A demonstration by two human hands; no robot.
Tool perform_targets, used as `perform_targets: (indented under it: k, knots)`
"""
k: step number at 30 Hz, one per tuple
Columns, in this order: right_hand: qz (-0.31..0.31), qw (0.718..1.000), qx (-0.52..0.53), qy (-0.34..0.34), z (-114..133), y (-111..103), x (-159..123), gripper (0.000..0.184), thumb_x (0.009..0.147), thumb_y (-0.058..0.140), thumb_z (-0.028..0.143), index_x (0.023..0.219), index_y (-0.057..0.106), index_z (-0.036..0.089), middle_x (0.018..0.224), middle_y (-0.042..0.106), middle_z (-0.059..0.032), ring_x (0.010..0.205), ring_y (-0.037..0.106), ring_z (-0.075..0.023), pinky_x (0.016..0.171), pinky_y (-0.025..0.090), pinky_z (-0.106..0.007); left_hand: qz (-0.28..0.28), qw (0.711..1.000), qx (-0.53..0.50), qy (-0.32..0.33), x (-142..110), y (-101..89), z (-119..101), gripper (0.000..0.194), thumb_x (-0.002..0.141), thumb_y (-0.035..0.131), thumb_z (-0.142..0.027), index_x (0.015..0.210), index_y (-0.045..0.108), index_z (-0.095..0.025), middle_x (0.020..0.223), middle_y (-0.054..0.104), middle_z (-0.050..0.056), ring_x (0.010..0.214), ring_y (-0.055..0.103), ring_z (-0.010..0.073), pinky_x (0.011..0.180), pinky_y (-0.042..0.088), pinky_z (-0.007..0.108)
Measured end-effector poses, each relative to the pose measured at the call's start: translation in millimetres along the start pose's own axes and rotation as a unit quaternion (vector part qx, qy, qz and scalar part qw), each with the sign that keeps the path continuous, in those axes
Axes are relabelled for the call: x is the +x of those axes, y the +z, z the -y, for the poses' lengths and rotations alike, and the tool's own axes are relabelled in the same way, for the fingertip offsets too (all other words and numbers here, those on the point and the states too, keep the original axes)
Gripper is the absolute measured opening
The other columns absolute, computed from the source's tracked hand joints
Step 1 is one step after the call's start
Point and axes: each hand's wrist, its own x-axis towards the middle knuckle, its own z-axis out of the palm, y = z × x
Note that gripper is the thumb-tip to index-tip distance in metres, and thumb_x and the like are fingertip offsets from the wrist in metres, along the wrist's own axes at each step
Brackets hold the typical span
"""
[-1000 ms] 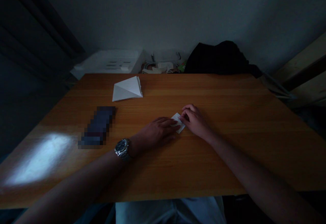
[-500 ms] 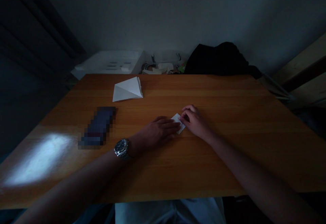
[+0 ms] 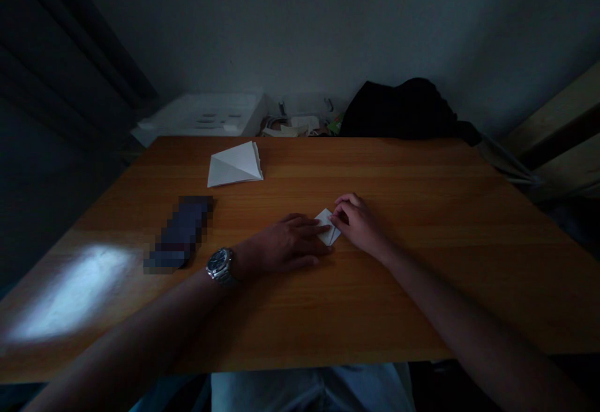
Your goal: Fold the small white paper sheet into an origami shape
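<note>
Where the two hands meet near the middle of the bench (image 3: 422, 180), a small folded white paper (image 3: 332, 234) lies on the surface, one corner directed toward the person and a crease line visible near that corner. The left hand (image 3: 288, 244) is palm down with the fingers extended and slightly spread; its grip is wide, and the fingertips rest on the left part of the small folded white paper. The right hand (image 3: 357, 223) is at the opposite edge, fingers curled and thumb on the paper; its grip is narrow, but whether the edge is pinched cannot be told. A metal wristwatch (image 3: 219, 264) encircles the left wrist. Left of the hands lies a dark object (image 3: 184, 231), obscured by pixelation. Beyond it, toward the far edge, lies a larger folded white sheet (image 3: 234, 165). Behind the bench are a white tray (image 3: 192, 110), left, and a black cloth (image 3: 398, 110), right.
</note>
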Motion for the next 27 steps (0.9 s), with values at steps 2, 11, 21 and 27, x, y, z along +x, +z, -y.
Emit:
perform_targets:
  k: [2,11,21,27]
  knots:
    - [-0.001,1.0,0.003,0.001,0.8,-0.4,-0.2,0.009,0.09,0.067,0.023,0.084,0.061,0.022,0.111,0.059,-0.0101,0.109,0.062,-0.0267,0.098,0.053,-0.047,-0.006,1.0,-0.008,0.003,-0.5,0.4,0.6,0.036,0.102,0.055,-0.043,0.135,0.065,-0.034,0.157,0.047,0.006,0.142,0.047,0.0317,0.119,0.036,0.053]
    - [0.002,1.0,0.007,0.008,-0.3,-0.1,-0.2,0.01,0.09,0.067,0.023,0.083,0.061,0.022,0.111,0.059,-0.0101,0.11,0.061,-0.0269,0.098,0.053,-0.046,-0.014,0.999,-0.036,-0.02,0.3,5.3,1.6,0.053,0.106,0.048,-0.041,0.156,0.04,-0.024,0.153,0.052,0.011,0.144,0.045,0.0282,0.122,0.032,0.053]
    - [0.004,1.0,0.001,0.01,2.2,-1.8,0.2,0.01,0.089,0.069,0.021,0.083,0.061,0.023,0.111,0.059,-0.0095,0.109,0.062,-0.0264,0.099,0.053,-0.048,-0.001,1.0,-0.015,-0.009,-1.1,6.3,3.8,0.046,0.105,0.05,-0.04,0.15,0.05,-0.035,0.158,0.046,0.006,0.145,0.045,0.0289,0.121,0.034,0.055]
    - [0.007,1.0,0.007,0.013,2.6,-3.0,0.8,0.01,0.089,0.069,0.021,0.083,0.061,0.023,0.111,0.059,-0.0095,0.109,0.062,-0.0263,0.099,0.053,-0.047,0.001,1.0,-0.009,-0.016,0.3,6.3,0.5,0.044,0.104,0.051,-0.042,0.147,0.054,-0.032,0.158,0.047,0.007,0.143,0.046,0.0292,0.121,0.033,0.053]
